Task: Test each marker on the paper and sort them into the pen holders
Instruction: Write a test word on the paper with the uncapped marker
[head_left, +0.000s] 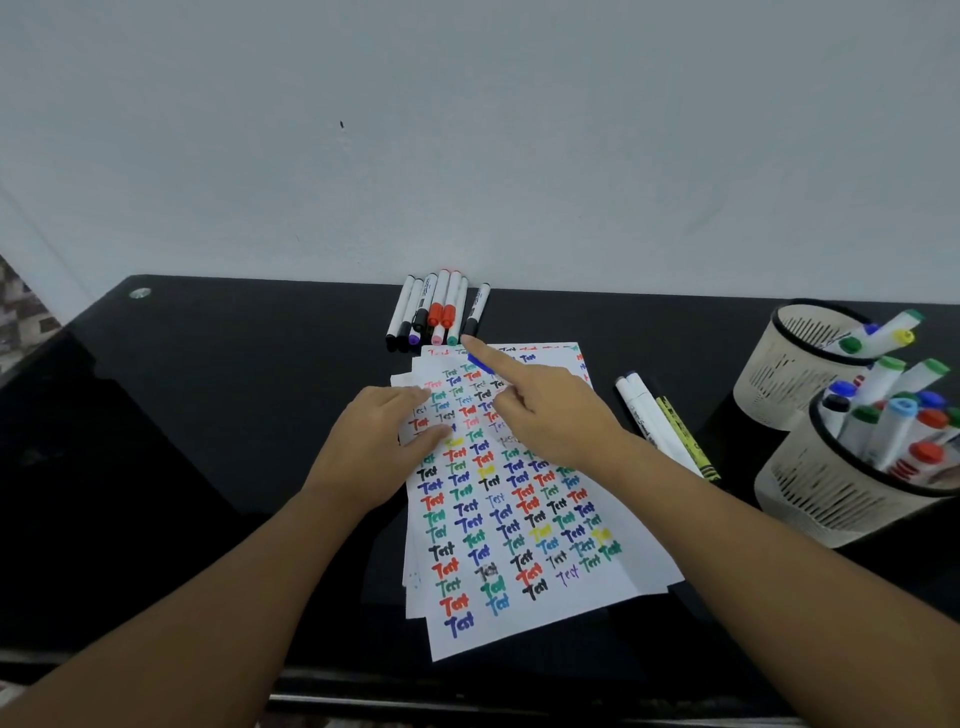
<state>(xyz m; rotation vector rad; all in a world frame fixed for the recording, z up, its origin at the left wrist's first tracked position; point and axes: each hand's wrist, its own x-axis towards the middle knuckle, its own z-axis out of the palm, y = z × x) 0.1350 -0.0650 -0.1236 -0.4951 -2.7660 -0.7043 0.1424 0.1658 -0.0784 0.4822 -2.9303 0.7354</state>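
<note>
Both forearms enter from 6 o'clock, crossing the near desk edge. Left hand (382, 447) lies flat on the paper (524, 519), fingers straight and close together, pinning the stack's upper-left part. Right hand (550, 415) has its index finger extended toward 12 o'clock, tip at the cap end of the untested markers (436, 312); the other fingers are curled in, holding nothing I can make out. A blue streak shows on the paper just under that finger; can't tell if it's ink or a cap.

Untested markers: one row at 12 o'clock, touching the wall, caps toward the paper. Paper is a loose fan of sheets at centre, nearly full of coloured "Test" words. Loose markers (660, 421), white ones plus a yellow one, lie at 2 o'clock just beside the paper. Far pen holder (789, 364) and near pen holder (831, 493) at 3 o'clock, both holding markers, near one fuller.

Step, my read: picking the next marker from the row. Advice:
- Take an end marker so the rest don't roll.
- Keep left palm down; sheets are loose and will slide under strokes.
- Free space is scarce, so write in the top-right margin or flip to a fresh sheet.
- Recap before dropping it in a holder.

Surface: glossy black desk (208, 415), reflective, metal grommet at 10 o'clock. Plain pale wall behind, one small dark speck. Patterned floor at the far-left edge.
</note>
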